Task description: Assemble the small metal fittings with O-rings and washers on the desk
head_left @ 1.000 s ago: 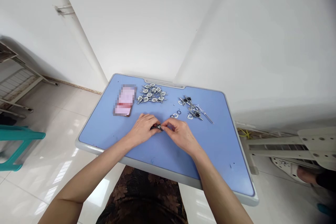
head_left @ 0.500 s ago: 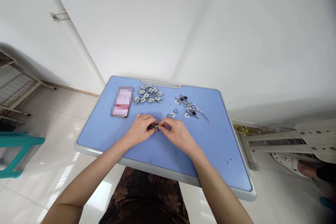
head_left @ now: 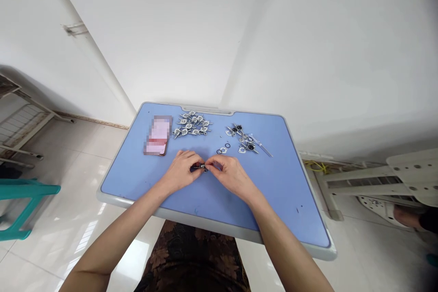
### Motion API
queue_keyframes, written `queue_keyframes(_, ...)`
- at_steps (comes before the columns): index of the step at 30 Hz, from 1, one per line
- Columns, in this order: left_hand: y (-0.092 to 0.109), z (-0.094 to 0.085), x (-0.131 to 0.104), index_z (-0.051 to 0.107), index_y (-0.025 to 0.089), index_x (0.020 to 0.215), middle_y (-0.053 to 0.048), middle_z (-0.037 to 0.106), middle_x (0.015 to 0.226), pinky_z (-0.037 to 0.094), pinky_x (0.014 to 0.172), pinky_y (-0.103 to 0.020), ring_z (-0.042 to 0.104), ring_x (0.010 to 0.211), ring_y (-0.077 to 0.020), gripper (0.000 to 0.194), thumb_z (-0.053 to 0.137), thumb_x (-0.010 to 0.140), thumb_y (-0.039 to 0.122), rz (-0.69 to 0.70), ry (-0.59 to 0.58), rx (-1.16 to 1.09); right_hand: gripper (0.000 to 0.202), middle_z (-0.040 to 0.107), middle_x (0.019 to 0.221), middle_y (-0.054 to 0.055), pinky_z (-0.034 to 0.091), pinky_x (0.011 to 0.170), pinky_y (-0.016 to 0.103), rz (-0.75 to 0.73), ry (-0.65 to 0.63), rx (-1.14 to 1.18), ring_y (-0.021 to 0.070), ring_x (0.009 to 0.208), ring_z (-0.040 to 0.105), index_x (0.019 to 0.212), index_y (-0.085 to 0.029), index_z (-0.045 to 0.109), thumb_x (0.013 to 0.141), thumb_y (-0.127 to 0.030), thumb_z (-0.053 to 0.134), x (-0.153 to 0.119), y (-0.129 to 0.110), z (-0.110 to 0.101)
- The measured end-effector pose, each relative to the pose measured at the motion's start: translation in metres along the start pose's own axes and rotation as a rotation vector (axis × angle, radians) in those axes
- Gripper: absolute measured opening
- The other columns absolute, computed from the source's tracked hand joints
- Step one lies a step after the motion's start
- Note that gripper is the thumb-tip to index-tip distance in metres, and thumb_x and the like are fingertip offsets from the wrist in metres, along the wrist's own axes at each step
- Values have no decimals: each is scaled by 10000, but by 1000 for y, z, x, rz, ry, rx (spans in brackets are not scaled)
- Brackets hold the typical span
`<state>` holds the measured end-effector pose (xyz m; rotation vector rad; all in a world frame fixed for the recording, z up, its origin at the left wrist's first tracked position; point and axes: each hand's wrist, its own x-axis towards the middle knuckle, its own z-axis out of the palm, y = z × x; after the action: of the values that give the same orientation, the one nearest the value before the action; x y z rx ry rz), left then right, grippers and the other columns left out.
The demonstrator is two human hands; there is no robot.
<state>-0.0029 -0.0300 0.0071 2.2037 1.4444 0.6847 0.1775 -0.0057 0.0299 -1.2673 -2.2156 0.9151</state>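
A small dark and silvery metal part (head_left: pixel 202 166) sits between my hands, low over the blue table (head_left: pixel 137 182). My left hand (head_left: pixel 183 169) is closed on its left side, thumb and fingers pinching it. From the right, my right hand (head_left: pixel 227 173) pinches at the part's other end; its fingertips hide whatever small piece may be there. Beyond my hands lies a group of silvery metal fittings (head_left: pixel 193 123). To the right are several fittings with black discs (head_left: pixel 251 147). A flat metal plate (head_left: pixel 223 150) and black rings (head_left: pixel 227 145) lie nearer my right hand.
A phone (head_left: pixel 159 136) with a blurred screen lies on the table's left side. A thin screwdriver-like tool (head_left: pixel 262 146) rests beside the right-hand parts. A teal stool (head_left: pixel 29 191) stands left on the floor. At right, another person's foot in a white clog (head_left: pixel 379 210) shows near a metal frame.
The view has shifted slightly. Both hands stay together around the metal part, which appears turned a little, with a silvery bit now showing lower beneath the fingertips.
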Motion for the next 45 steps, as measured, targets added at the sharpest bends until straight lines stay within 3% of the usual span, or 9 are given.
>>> queue_keyframes(6, 3, -4, -2, 585, 211, 942, -1, 621, 811, 367, 785, -329, 571, 809, -173, 123, 567, 829, 165, -9, 0, -22, 151, 669, 734, 15, 389, 611, 256, -20, 4, -26, 137, 628, 557, 790, -201, 675, 813, -151, 534, -1, 0, 0)
queue_keyframes(26, 3, -6, -2, 602, 208, 861, 5, 638, 830, 364, 771, -325, 569, 800, -169, 40, 586, 845, 176, -25, 3, -19, 155, 676, 813, 36, 408, 641, 263, -33, 18, -16, 142, 684, 568, 801, -198, 684, 834, -176, 534, 0, 1, -1)
queue_keyframes(34, 1, -6, -3, 608, 217, 893, -5, 627, 810, 379, 767, -335, 571, 799, -178, 53, 584, 849, 200, -24, 6, -1, 270, 687, 714, 30, 392, 551, 258, 112, 222, 146, 126, 552, 528, 815, -178, 656, 893, -353, 465, 2, 12, -12)
queue_keyframes(45, -2, -8, -5, 581, 221, 965, 2, 637, 854, 432, 803, -332, 574, 845, -180, 197, 642, 781, 186, -73, 28, -82, 407, 658, 688, 37, 334, 478, 239, 226, 444, 406, 111, 524, 467, 772, -164, 665, 837, -538, 518, 6, 26, -29)
